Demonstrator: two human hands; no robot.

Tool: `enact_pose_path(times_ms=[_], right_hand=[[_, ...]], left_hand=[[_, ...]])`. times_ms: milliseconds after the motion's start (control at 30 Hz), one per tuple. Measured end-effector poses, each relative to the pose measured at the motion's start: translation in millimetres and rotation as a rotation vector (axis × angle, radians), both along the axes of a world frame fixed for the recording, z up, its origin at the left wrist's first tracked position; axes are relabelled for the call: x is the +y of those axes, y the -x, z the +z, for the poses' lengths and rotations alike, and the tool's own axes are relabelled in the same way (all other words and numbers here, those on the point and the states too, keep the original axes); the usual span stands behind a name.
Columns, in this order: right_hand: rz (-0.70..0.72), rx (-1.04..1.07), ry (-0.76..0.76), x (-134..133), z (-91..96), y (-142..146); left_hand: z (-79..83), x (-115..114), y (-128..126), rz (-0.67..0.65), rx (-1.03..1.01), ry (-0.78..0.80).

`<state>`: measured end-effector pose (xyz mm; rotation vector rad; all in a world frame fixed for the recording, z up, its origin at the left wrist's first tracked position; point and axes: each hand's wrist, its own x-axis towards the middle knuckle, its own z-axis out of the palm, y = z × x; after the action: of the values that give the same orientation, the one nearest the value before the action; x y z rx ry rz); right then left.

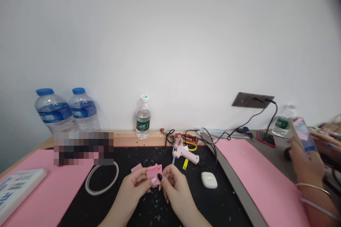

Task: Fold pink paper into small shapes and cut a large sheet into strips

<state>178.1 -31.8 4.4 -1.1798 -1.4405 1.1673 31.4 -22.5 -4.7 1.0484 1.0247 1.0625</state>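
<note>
Black speckled work mat covers the front of a wooden desk, with two sheets of pink foam on either side (the left one is partly pixelated). On the mat lie a pink hot glue gun, a white earbud case and a clear ring of tape. Left hand and right hand are both closed in a pinch on a small folded piece of pink foam, held above the mat just below the gun. A pink scrap seems joined to it, though the fingers make that hard to tell.
</note>
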Motion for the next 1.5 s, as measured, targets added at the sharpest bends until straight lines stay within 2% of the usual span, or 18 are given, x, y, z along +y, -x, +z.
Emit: enact_pose_path(times_ms=[200, 367, 533, 967, 1167, 1300, 1500], right_hand=[[0.016, -0.104, -0.100, 2, 5.5, -6], [0.004, -0.127, -0.069, 2, 4.3, -9], [0.003, -0.054, -0.007, 4, 0.5, -9], [0.013, 0.032, 0.060, 3, 6.0, -8], [0.010, 0.101, 0.060, 5, 4.8, -9], [0.016, 0.233, 0.061, 11, 0.6, -11], [0.074, 0.334, 0.107, 12, 1.6, -10]], left_hand=[[6.4, -2, 1, -0.174, 0.082, -0.108], [9.5, -2, 1, -0.149, 0.144, -0.114], [9.4, -1, 2, -0.145, 0.181, -0.114], [11.8, -4, 2, -0.113, 0.259, -0.126], [7.1, 0, 3, -0.154, 0.129, -0.095], [2.2, -1, 5, -0.095, -0.001, -0.032], [3.0, -2, 6, -0.051, -0.132, -0.056]])
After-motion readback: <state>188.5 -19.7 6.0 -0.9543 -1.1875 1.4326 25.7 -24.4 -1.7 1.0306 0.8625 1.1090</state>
